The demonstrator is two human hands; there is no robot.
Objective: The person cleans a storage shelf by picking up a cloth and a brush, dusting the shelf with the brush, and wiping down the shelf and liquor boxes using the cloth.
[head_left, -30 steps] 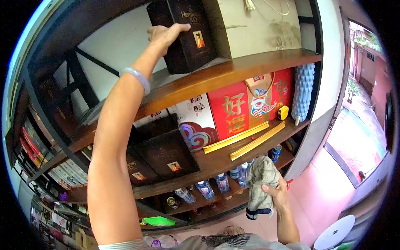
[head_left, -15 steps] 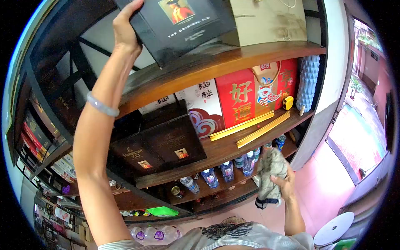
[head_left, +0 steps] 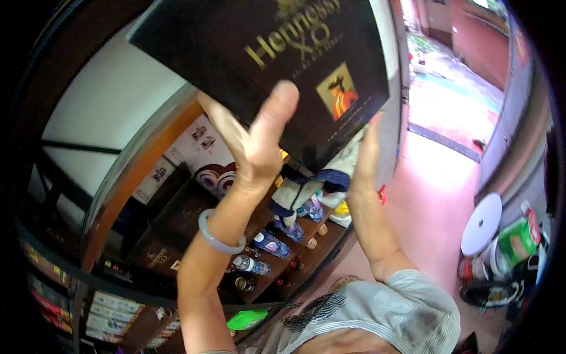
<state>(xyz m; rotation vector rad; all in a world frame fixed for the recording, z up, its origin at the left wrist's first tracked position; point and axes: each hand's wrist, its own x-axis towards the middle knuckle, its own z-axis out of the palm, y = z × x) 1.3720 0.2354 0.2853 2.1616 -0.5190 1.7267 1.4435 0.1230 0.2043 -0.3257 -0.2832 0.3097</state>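
Observation:
A large black Hennessy XO box (head_left: 224,53) is held up close to the camera, tilted. My left hand (head_left: 259,133), with a pale bangle (head_left: 219,233) on its wrist, grips the box's lower left, thumb across the front. My right hand (head_left: 367,156) is at the lower right side of the box, its fingers mostly hidden behind it. A grey cloth with dark blue edging (head_left: 334,178) hangs beneath the box beside my right hand.
Behind the box is a dark shelf unit with a wooden edge (head_left: 109,206). Bottles (head_left: 271,243) stand on a lower shelf, with a green packet (head_left: 247,319) below. At right are a white disc (head_left: 481,224) and a green-and-white container (head_left: 514,248) on the floor.
My left hand has brought the black box off the upper shelf and nearer the camera. My right hand has risen to the box with the cloth. The view has turned to the right.

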